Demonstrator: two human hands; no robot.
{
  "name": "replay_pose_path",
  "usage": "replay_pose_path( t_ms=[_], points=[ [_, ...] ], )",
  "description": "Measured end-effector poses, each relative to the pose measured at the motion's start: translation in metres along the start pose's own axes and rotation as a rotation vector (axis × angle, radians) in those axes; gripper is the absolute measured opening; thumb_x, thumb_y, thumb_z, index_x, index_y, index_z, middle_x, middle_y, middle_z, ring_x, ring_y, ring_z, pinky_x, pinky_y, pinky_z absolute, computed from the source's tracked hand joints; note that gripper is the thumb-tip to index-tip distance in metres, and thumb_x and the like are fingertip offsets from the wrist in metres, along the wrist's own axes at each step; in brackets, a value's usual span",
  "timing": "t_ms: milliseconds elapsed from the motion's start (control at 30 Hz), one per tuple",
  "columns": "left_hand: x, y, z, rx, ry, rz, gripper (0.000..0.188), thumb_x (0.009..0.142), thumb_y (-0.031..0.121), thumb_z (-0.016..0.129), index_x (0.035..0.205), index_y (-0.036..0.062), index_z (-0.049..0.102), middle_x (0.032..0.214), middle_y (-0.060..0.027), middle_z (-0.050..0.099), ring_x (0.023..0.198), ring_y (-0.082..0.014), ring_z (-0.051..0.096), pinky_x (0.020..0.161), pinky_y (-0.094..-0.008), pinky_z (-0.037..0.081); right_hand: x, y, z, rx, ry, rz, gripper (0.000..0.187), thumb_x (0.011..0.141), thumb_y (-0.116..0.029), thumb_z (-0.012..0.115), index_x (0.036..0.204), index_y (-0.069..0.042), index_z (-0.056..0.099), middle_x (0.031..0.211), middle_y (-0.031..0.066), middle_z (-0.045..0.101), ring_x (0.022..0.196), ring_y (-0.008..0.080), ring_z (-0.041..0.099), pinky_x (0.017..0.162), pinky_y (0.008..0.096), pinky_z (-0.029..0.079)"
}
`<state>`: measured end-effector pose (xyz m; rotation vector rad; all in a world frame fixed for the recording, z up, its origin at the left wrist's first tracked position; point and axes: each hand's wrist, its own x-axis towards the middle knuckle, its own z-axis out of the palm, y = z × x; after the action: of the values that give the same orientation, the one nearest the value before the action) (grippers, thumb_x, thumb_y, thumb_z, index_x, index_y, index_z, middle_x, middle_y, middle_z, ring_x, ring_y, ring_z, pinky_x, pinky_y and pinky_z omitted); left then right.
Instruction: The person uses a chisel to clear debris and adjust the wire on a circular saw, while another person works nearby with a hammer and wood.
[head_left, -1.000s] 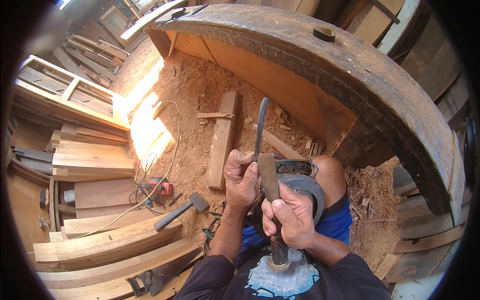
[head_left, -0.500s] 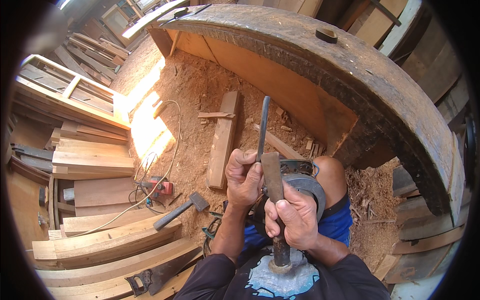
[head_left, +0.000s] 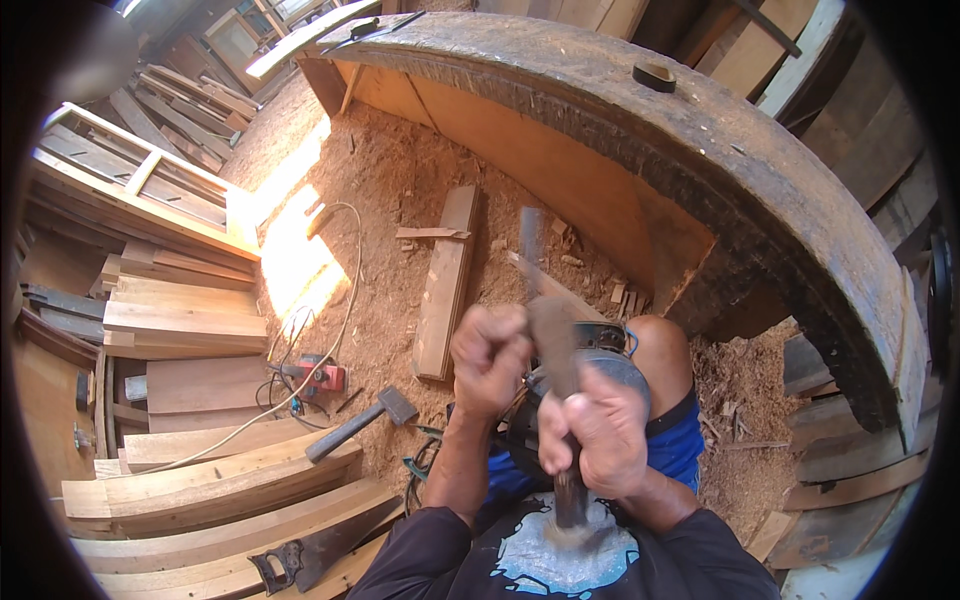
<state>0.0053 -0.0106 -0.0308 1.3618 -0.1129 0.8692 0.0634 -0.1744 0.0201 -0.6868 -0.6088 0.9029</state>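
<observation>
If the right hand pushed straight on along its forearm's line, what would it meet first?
Probably the left hand, pinching a thin bar, ahead and to the left; depth is unclear.

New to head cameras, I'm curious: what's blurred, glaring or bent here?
Head view: the left hand, right hand, thin grey rod and flat brown tool are blurred, probably by motion, while the dark-handled hammer looks sharper; same view: glare washes out a patch of tan, sawdusty floor, and the long, dark wooden bench bows, perhaps through lens distortion.
</observation>
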Motion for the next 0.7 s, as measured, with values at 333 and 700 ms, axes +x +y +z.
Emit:
replay_pose_path(
  t_ms=[333, 700],
  points=[
    [-0.005, 0.007, 0.008, -0.096, 0.307, -0.15, 0.012, 0.101, 0.009, 0.061, 0.11, 0.0039, 0.054, 0.096, -0.0101, 0.065, 0.085, -0.0139, 0.062, 0.086, -0.0302, 0.051, 0.03, -0.047, 0.0, -0.29, 0.154, -0.009, 0.044, 0.104, -0.016, 0.053, 0.139, 0.007, 0.042, 0.086, 0.0033, 0.058, 0.06, 0.0061, 0.053, 0.056, 0.0222, 0.046],
    [-0.011, 0.028, -0.016, 0.159, 0.274, -0.281, 0.008, 0.101, 0.007, 0.062, 0.105, 0.0001, 0.062, 0.089, 0.0016, 0.059, 0.081, -0.0046, 0.054, 0.074, -0.0206, 0.044, 0.068, -0.017, 0.003, -0.955, 0.043, 0.058, 0.055, 0.086, -0.013, 0.076, 0.131, 0.007, 0.05, 0.101, 0.0157, 0.065, 0.087, 0.026, 0.066, 0.081, 0.0379, 0.052]
  ],
)
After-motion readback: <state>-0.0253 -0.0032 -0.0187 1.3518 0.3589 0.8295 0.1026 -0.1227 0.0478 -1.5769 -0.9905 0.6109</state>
